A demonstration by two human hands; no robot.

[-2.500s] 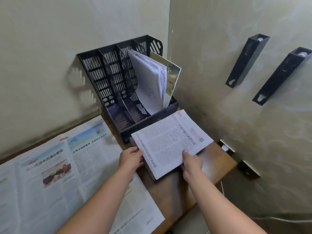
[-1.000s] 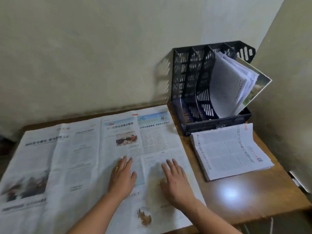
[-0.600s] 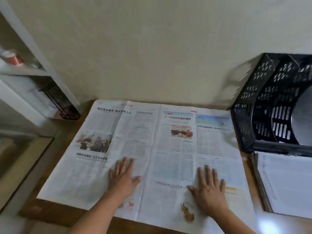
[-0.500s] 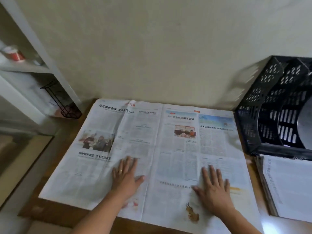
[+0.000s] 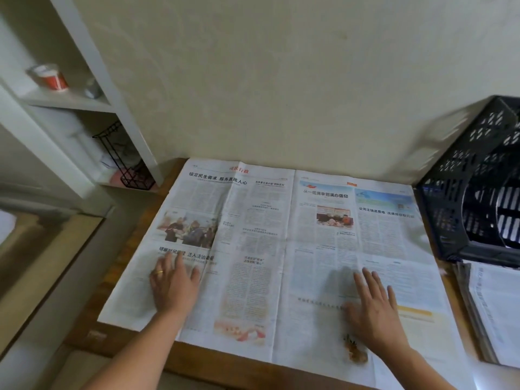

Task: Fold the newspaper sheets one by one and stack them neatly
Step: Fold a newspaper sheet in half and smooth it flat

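A large newspaper sheet (image 5: pixel 270 243) lies spread flat across the wooden table (image 5: pixel 121 342), with a centre crease running from front to back. My left hand (image 5: pixel 173 285) rests flat on its left half, fingers spread, a gold ring on one finger. On the right half my right hand (image 5: pixel 371 308) presses palm down. Neither hand holds anything. A stack of folded newspaper sheets (image 5: pixel 492 313) lies at the table's right edge, partly cut off by the frame.
A black mesh file organizer (image 5: pixel 464 209) stands at the back right against the wall. White shelves (image 5: pixel 70 102) at the left hold a red and white cup (image 5: pixel 52 78) and a black wire rack (image 5: pixel 123 161). The table's left edge drops to the floor.
My hands left the folded stack at the right and came down flat on the open sheet. Since half a second ago the left hand has slid farther left across the page.
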